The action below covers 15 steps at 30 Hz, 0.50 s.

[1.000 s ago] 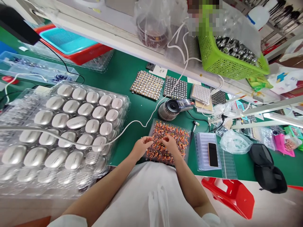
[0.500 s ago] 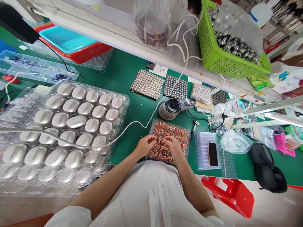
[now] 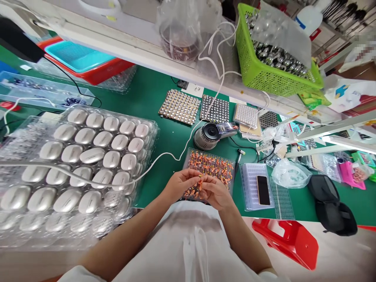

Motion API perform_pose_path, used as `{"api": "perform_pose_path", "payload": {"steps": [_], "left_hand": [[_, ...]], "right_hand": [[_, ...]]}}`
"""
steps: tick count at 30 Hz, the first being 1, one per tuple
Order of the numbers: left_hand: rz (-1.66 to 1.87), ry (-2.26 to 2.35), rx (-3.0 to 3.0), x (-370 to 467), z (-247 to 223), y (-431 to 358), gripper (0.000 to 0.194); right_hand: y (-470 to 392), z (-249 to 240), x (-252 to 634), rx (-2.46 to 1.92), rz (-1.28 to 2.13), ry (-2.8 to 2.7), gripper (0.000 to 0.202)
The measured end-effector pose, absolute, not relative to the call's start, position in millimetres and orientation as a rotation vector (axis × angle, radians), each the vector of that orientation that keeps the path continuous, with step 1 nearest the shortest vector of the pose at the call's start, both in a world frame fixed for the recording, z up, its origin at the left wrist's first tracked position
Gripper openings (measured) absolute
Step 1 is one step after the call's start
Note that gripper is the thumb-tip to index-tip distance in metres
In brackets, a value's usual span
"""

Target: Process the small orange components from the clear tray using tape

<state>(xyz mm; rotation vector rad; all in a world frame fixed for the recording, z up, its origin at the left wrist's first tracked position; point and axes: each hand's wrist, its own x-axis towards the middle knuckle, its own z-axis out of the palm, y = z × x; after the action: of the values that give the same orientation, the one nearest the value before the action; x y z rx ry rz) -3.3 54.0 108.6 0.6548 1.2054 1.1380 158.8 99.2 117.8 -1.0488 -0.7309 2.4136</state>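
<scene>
Over the near part of a clear tray point(image 3: 234, 174), my left hand point(image 3: 179, 185) and my right hand point(image 3: 217, 192) meet fingertip to fingertip. Between them is a small orange part point(image 3: 200, 184), which both hands pinch; its exact shape is too small to make out. Rows of similar orange parts point(image 3: 210, 162) with yellow bits fill the tray. My fingers and wrists hide some of its near rows. Just beyond the tray stands a round grey device with a black top point(image 3: 207, 135).
At left are stacked clear trays of silvery oval cases point(image 3: 102, 139), with a white cable point(image 3: 160, 157) running across. On the right lie a phone point(image 3: 263, 190) on plastic trays and a black open case point(image 3: 330, 203). A shelf with a green basket point(image 3: 273, 84) overhangs the back.
Both hands have come together and lifted slightly off the tray's rows, now with an orange part between the fingertips. The camera view has shifted a little.
</scene>
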Motion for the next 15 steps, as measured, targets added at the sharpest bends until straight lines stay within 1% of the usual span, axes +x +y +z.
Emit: {"api": "perform_pose_path", "payload": {"steps": [5, 9, 13, 15], "left_hand": [[1.164, 1.284, 0.625, 0, 115, 53, 0.023], [1.166, 1.376, 0.658, 3, 117, 54, 0.021], [1.160, 1.440, 0.665, 3, 110, 55, 0.023], [1.126, 1.453, 0.638, 1, 105, 56, 0.024]], "right_hand": [[99, 113, 161, -1.082, 2.401, -0.795, 0.016], [102, 106, 164, -1.172, 2.281, -0.983, 0.017], [115, 92, 167, -1.226, 2.171, -1.304, 0.020], [130, 83, 170, -1.289, 2.004, -1.625, 0.022]]}}
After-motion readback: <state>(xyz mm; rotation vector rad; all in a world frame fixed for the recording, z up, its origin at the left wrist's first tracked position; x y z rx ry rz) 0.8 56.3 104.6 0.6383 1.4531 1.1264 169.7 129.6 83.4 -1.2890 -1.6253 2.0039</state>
